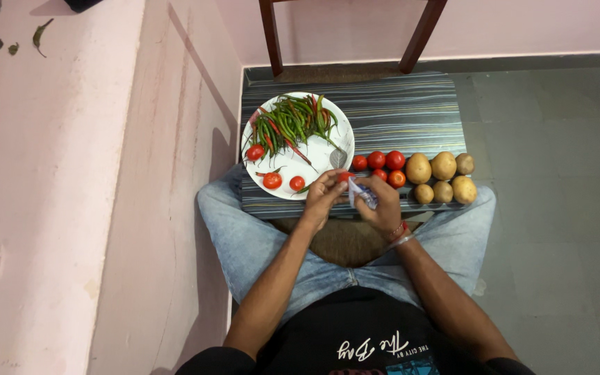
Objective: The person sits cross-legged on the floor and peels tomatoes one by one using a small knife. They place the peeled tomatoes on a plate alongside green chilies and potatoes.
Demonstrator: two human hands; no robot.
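We sit with both hands at the near edge of a striped stool [411,111]. Our left hand [322,199] pinches a small red tomato [344,177]; our right hand [383,205] grips a bluish-white knife [361,194]. At two o'clock lie loose tomatoes [383,165] and potatoes [443,178]. At eleven o'clock, a white plate [317,156] carries chillies [293,121] and three tomatoes.

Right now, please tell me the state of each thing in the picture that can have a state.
Left hand: fingers pinched on a small tomato.
Small tomato: held between both hands, partly hidden.
Right hand: closed on a knife.
Knife: held against the tomato.
White plate: loaded with chillies and tomatoes.
Chillies: piled, whole.
Loose tomatoes: whole, on the stool.
Potatoes: unpeeled, grouped.
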